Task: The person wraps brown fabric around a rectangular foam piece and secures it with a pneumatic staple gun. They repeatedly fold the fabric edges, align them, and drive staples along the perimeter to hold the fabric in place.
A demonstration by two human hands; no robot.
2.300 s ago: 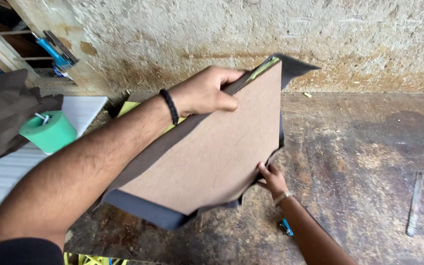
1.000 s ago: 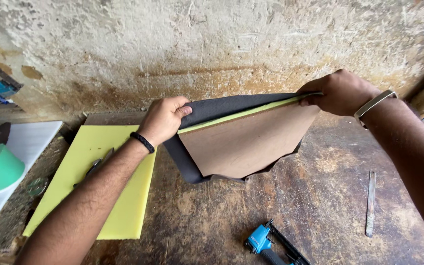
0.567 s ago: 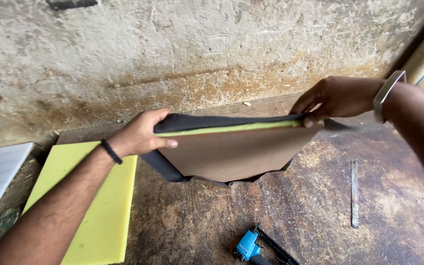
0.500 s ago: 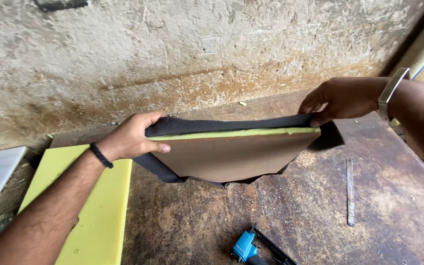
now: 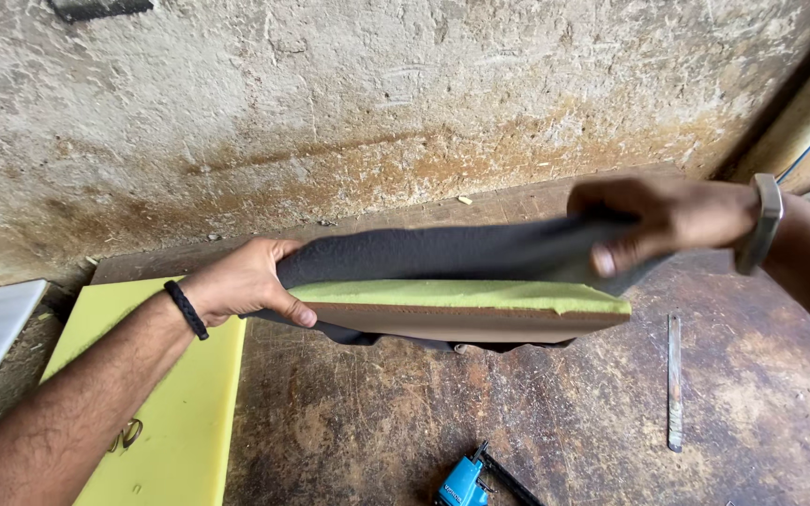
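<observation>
1. Holding one padded panel (image 5: pixel 461 300) between both our hands, nearly flat and edge-on to us; long axis runs left to right, from left hand (image 5: pixel 241 281) to right hand (image 5: pixel 658 215). Dark fabric face up, yellow-green foam layer under it, brown board at the bottom.
2. Count: one panel, two hands, one yellow foam sheet (image 5: pixel 166 403), one blue tool (image 5: pixel 466 483), one metal strip (image 5: pixel 674 379).
3. Left hand: closed on the panel's left end, thumb pressed under on the board edge, fingers over the dark fabric.
4. Right hand: blurred; pinching the dark fabric at the panel's right end, fingers curled narrow over the top. Metal watch on that wrist.
5. Foam sheet lies on the worn bench (image 5: pixel 555 422) below the left forearm, left of the panel.
6. Blue tool lies below the panel, between the hands. Metal strip lies below the right hand.
</observation>
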